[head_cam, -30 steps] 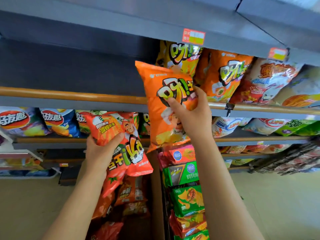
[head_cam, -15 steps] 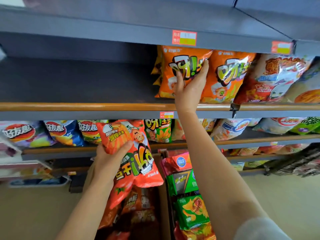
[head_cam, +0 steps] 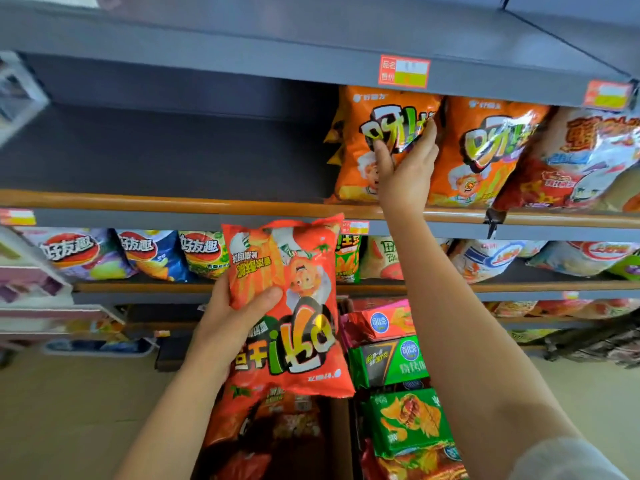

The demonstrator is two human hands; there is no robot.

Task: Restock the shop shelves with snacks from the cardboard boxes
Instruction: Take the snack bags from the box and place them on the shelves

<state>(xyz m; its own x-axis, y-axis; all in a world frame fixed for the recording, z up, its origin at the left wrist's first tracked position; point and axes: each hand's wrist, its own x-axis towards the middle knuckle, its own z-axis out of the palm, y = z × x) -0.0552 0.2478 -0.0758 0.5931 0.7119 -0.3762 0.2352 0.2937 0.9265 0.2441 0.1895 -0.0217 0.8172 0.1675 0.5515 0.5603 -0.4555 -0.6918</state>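
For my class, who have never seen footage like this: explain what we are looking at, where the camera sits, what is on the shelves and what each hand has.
No machine here: a person wears a wide-angle camera on the head, looking forward and down, so you see both their arms from above. The right hand reaches up to an orange snack bag standing on the upper shelf, thumb and fingers on its front. The left hand holds a red-orange snack bag, printed side upside down, in front of the lower shelf. More bags stand to the right on the upper shelf; its left part shows none. Below, packs of snacks sit in open boxes.
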